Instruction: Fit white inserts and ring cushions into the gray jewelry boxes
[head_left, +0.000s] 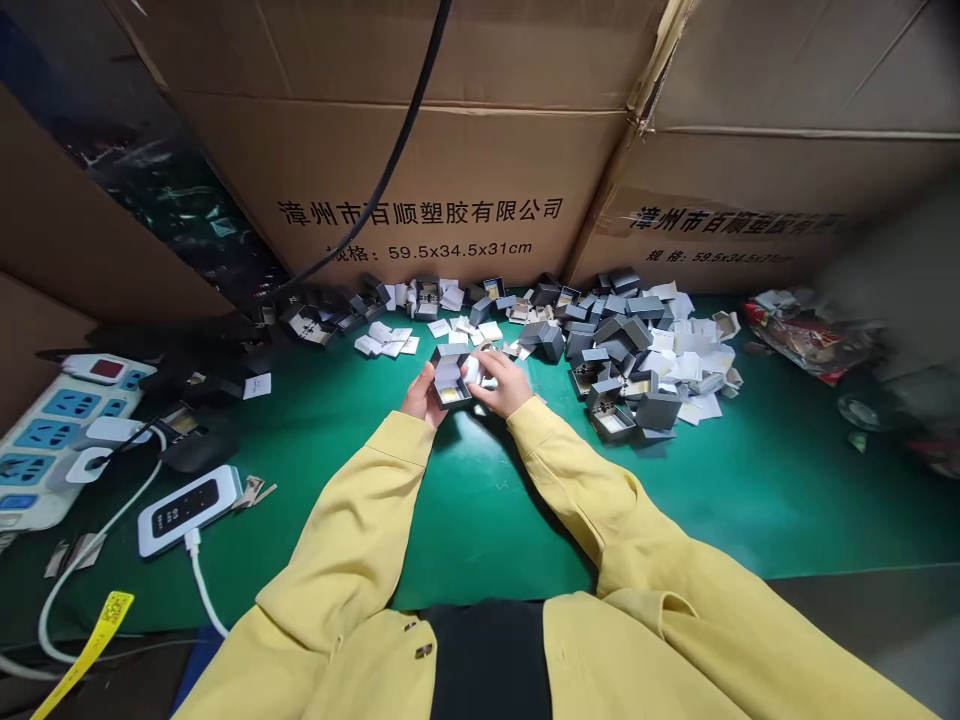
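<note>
My left hand (422, 396) is closed around the left side of a small dark grey hinged box (452, 394). The lid is up, showing a pale lining and a yellowish patch inside. My right hand (504, 384) is at the box's right edge, its fingers bent around a small white piece (473, 371); what kind of thing it is cannot be made out. Just beyond my hands lie several white paper cards (386, 341). To the right is a heap of similar dark boxes (611, 340), some with lids up.
White folded papers (694, 350) lie against the heap. Large cardboard cartons (420, 160) wall off the back, and a black cable (405, 130) hangs before them. On the left are a power strip (67, 430) and a white device (189, 508) with a cable. A red plastic bag (810, 340) lies far right.
</note>
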